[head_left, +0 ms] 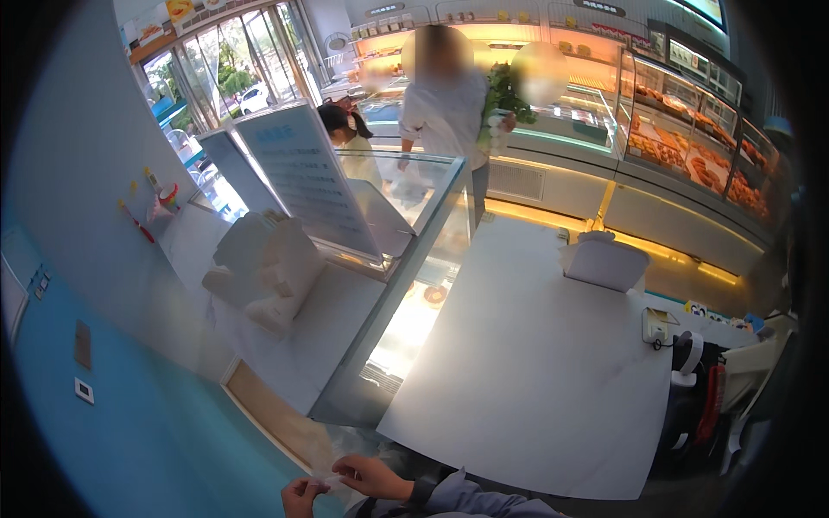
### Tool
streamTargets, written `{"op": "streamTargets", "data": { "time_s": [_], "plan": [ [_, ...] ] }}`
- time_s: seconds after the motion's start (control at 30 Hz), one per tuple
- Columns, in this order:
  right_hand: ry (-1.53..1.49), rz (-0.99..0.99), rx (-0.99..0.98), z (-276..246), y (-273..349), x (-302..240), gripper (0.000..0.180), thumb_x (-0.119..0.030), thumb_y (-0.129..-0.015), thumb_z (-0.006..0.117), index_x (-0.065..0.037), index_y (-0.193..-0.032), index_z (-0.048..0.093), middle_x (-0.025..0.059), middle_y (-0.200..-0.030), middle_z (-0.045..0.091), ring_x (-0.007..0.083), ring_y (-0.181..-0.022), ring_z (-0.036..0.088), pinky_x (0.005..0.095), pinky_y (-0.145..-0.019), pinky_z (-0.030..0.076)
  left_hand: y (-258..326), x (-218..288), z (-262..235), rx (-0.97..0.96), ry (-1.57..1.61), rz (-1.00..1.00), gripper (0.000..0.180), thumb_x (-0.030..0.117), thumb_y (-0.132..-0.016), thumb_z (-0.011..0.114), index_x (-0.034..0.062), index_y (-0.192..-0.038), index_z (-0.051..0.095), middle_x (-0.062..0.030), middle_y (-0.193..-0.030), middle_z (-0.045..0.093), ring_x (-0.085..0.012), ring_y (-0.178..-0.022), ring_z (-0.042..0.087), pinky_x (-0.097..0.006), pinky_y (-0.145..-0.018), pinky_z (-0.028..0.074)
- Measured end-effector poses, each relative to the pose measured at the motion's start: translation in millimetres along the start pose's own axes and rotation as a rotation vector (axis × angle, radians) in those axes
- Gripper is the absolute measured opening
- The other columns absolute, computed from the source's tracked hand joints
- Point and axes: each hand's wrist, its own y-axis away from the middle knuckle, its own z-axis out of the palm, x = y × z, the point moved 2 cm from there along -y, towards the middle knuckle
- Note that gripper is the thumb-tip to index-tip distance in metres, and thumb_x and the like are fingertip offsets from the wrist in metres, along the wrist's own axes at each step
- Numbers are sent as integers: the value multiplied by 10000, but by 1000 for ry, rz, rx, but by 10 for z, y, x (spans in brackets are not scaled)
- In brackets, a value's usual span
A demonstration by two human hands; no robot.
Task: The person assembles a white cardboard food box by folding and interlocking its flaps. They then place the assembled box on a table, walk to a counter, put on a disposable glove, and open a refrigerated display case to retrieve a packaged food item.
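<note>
At the lower edge, my left hand (300, 498) is closed, its fingertips pinched together. Close to its right is my right hand (377, 477), with a dark band at the wrist and a grey-blue sleeve behind it; its fingers are curled toward the left hand. Thin, see-through plastic (344, 495), which looks like a bag, hangs between and below the fingers of both hands. How much of it each hand grips is partly hidden. Beyond the hands stands a white marble-patterned counter (535, 388).
A glass display case (380, 363) adjoins the counter. A white sign (302, 177) and pale boxes (263, 268) stand at left. On the counter are a white box (606, 262) and a small device (654, 325). Across it, a person (445, 104) holds green leafy vegetables (509, 95), beside a child (350, 142).
</note>
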Motion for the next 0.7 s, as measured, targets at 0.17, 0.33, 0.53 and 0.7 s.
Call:
{"op": "streamTargets", "data": {
  "time_s": [0.17, 0.33, 0.53, 0.7],
  "plan": [
    [269, -405, 38, 245, -244, -417, 331, -42, -842, 623, -15, -1166, 562, 167, -1151, 555, 337, -1018, 577, 376, -860, 486, -201, -68, -269, 313, 91, 36, 93, 67, -868, 643, -20, -846, 618, -105, -750, 656, -160, -654, 647, -286, -613, 542],
    [403, -323, -128, 734, -796, -435, 402, -1, -873, 504, 30, -1270, 453, 228, -1154, 559, 407, -1064, 556, 438, -913, 461, -562, 102, -442, 430, 8, 224, 96, 60, -884, 642, -36, -885, 647, -98, -724, 674, -143, -653, 672, -275, -587, 546],
    [416, 25, -140, 1246, -1970, 80, 118, -80, -951, 458, 20, -1012, 448, 287, -960, 560, 504, -894, 550, 511, -699, 449, -1190, 322, -1118, 454, -240, 463, 122, 82, -833, 688, 20, -937, 677, -120, -750, 664, -211, -638, 668, -306, -580, 525],
    [340, -71, -9, 1911, -3156, 366, 211, -77, -953, 512, 26, -1131, 557, 186, -935, 597, 317, -826, 635, 363, -713, 486, -2245, 163, -2086, 398, -214, 508, 118, 108, -826, 692, 41, -924, 687, -119, -740, 651, -245, -632, 646, -338, -575, 507]
  ]
}}
